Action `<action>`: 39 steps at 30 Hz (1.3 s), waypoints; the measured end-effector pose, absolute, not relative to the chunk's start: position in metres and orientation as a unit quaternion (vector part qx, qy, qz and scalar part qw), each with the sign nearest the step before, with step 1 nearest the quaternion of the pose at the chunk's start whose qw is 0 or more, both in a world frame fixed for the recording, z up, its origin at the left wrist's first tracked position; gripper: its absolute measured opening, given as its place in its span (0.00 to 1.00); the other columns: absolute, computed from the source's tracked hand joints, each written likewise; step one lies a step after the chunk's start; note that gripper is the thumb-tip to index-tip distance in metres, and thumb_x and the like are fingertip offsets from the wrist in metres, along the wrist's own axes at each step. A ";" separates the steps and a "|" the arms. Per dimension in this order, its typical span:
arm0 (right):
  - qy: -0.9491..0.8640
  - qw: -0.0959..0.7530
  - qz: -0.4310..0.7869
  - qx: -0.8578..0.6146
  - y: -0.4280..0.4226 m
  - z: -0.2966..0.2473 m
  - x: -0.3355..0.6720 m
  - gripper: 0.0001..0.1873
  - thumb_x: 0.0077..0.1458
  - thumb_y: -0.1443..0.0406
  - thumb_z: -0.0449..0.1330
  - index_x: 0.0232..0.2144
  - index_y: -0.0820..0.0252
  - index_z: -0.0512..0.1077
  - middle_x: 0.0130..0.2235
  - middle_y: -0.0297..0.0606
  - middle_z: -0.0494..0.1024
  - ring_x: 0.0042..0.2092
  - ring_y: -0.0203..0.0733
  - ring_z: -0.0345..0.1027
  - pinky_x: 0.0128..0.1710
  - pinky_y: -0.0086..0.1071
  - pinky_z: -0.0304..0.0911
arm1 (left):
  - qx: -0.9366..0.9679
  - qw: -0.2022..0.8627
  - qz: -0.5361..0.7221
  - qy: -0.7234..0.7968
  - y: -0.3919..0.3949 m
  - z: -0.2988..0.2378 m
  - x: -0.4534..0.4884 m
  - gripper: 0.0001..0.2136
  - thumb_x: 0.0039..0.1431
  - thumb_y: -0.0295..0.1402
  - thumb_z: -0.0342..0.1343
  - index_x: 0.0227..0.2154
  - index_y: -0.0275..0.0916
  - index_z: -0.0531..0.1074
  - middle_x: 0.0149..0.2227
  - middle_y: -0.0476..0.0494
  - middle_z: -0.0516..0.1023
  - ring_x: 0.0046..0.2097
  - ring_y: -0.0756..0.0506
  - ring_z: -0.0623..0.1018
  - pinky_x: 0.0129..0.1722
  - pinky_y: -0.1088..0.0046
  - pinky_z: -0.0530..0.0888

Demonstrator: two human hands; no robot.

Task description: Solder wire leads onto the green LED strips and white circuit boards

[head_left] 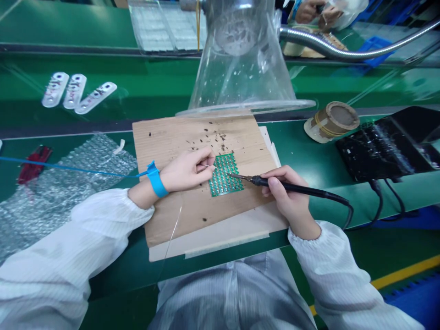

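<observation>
Wht ESD smock (103, 238), gathered cuffs (140, 215), blue wrist strap (157, 179)

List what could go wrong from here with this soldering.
The iron in the right hand points at the green board, close to the left hand pinching a thin wire, so a slip might burn that hand. No clamp shows on the board, which lies on cardboard and could shift under the iron. Dark specks nearby might get onto the board and bridge its contacts.
</observation>
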State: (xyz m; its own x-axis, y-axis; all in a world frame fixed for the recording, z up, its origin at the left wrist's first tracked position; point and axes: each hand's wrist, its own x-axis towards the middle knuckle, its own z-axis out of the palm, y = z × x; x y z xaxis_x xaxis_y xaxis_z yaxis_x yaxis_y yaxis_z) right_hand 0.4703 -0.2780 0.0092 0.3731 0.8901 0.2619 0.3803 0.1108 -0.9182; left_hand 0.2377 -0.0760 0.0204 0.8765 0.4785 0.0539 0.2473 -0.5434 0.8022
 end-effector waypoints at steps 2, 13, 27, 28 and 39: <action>-0.509 0.546 0.235 -0.623 -0.278 0.010 0.470 0.11 0.70 0.55 0.66 0.40 0.55 0.79 0.29 0.32 0.80 0.26 0.36 0.73 0.26 0.30 0.68 | 0.867 0.432 0.133 0.210 -0.076 0.020 0.238 0.04 0.58 0.34 0.54 0.33 0.41 0.65 0.26 0.54 0.63 0.27 0.50 0.64 0.27 0.74 0.63; -0.511 0.548 0.228 -0.622 -0.277 0.009 0.471 0.12 0.70 0.54 0.66 0.40 0.55 0.79 0.28 0.33 0.80 0.25 0.36 0.73 0.26 0.30 0.69 | 0.863 0.441 0.134 0.206 -0.076 0.021 0.239 0.04 0.58 0.34 0.54 0.33 0.41 0.65 0.26 0.54 0.63 0.27 0.50 0.64 0.27 0.74 0.63; -0.502 0.547 0.226 -0.631 -0.278 0.011 0.470 0.12 0.70 0.53 0.65 0.40 0.54 0.79 0.28 0.32 0.80 0.26 0.37 0.73 0.26 0.31 0.69 | 0.864 0.440 0.133 0.207 -0.075 0.019 0.238 0.04 0.58 0.33 0.54 0.34 0.41 0.65 0.27 0.53 0.64 0.28 0.50 0.65 0.28 0.74 0.64; -0.502 0.548 0.227 -0.629 -0.278 0.011 0.469 0.12 0.70 0.54 0.65 0.40 0.54 0.79 0.28 0.32 0.80 0.25 0.36 0.73 0.26 0.31 0.69 | 0.864 0.439 0.135 0.207 -0.075 0.019 0.239 0.04 0.58 0.33 0.54 0.34 0.41 0.65 0.27 0.53 0.63 0.28 0.50 0.65 0.28 0.73 0.64; -0.481 0.582 0.170 -0.633 -0.279 0.008 0.470 0.14 0.70 0.52 0.65 0.39 0.54 0.79 0.28 0.34 0.80 0.24 0.37 0.71 0.23 0.31 0.67 | 0.854 0.458 0.140 0.202 -0.074 0.016 0.237 0.04 0.60 0.33 0.55 0.35 0.41 0.66 0.28 0.53 0.63 0.29 0.50 0.64 0.29 0.74 0.63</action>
State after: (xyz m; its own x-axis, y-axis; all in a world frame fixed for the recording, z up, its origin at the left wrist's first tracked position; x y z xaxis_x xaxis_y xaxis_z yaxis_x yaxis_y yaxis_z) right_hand 0.4699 -0.2794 0.0082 0.4801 0.8071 0.3438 0.4107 0.1395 -0.9010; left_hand 0.2373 -0.0744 0.0161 0.8792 0.4734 0.0538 0.2172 -0.4987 0.8391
